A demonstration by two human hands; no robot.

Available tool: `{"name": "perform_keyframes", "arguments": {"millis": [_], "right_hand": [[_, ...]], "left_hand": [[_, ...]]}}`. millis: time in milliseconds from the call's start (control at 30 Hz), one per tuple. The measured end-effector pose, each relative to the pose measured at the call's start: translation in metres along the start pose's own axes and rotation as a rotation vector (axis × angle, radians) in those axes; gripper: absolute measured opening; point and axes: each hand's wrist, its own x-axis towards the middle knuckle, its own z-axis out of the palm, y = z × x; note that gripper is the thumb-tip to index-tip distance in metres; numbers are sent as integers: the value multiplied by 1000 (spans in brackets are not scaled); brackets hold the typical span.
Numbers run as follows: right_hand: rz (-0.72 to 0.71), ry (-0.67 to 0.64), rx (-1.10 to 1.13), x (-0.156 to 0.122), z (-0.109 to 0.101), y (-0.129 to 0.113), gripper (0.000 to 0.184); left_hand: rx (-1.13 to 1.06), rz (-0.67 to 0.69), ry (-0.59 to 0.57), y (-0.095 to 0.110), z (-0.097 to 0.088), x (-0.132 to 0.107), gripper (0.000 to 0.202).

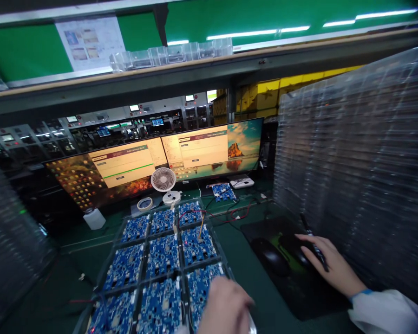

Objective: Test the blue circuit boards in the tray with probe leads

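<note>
My right hand [329, 265] holds a dark pen [314, 246] slanting across its fingers. The same hand rests on a black computer mouse [290, 245], partly under its fingertips. Another black mouse [271, 256] lies just to the left on the dark mouse pad [299, 297]. My left hand [225, 306], smeared by motion, is over the near right corner of a sectioned tray [184, 297]; its fingers look curled, but I cannot tell what they hold. Blue circuit boards [163, 253] sit in the tray's compartments, and a thin orange stick [201, 226] stands on one of them.
Two monitors [125, 171] stand behind the tray, with a small white fan [163, 180], a tape roll [145, 204] and a white bottle [94, 218] before them. Stacked clear trays [351, 139] rise on the right. Loose wires [242, 214] cross the bench; a shelf [195, 69] hangs above.
</note>
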Motion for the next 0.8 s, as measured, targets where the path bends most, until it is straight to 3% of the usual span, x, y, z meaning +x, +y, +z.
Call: {"name": "perform_keyframes", "arguments": {"millis": [67, 133, 233, 400, 533, 800], "right_hand": [[-6, -5, 8, 0, 0, 0, 36], [-16, -12, 18, 0, -1, 0, 35], [-27, -14, 27, 0, -1, 0, 33], [-39, -19, 34, 0, -1, -1, 32], [-42, -27, 35, 0, -1, -2, 32], [-19, -64, 42, 1, -2, -2, 31]], "left_hand": [[150, -186, 328, -23, -30, 8, 32], [296, -322, 442, -46, -58, 18, 34], [292, -476, 339, -74, -78, 33, 32], [244, -536, 208, -104, -64, 60, 27], [273, -554, 150, -111, -57, 73, 17], [336, -581, 99, -112, -66, 80, 20]]}}
